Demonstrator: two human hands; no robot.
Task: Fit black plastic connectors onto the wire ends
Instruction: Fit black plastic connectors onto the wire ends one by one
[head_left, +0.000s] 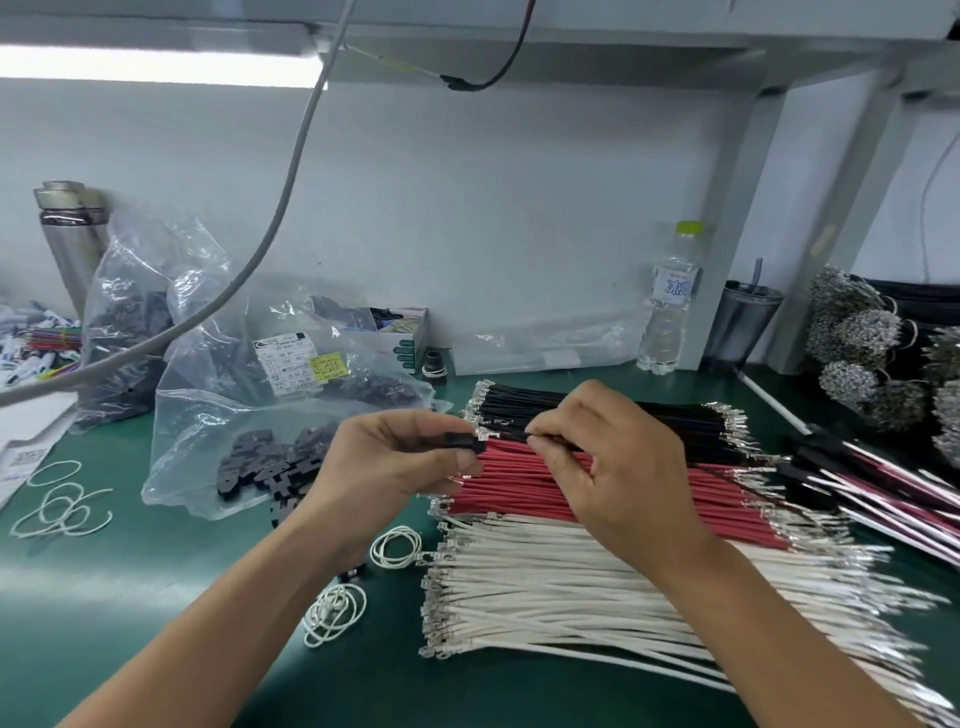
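- At the far left, loose white rubber bands (62, 506) lie on the green table (156, 597).
- Behind them clear plastic bags (249, 395) hold black connectors, and a heap of connectors (270, 467) spills from the mouth of the nearest bag.
- My left hand (395, 462) hovers above the table; its fingers (447, 457) are curled and pinch one black connector (470, 444) at the tips.
- Just right of that connector, the metal terminal of a black wire (550, 440) points at its opening; I cannot tell if it is in.
- My right hand (618, 467) pinches that wire between thumb and forefinger, the other fingers loosely curled.
- Under both hands lie rows of black wires (675, 415), red wires (519, 493) and white wires (545, 587).
- Further right, against the wall, a water bottle (670, 306) stands beside a dark cup (743, 322).
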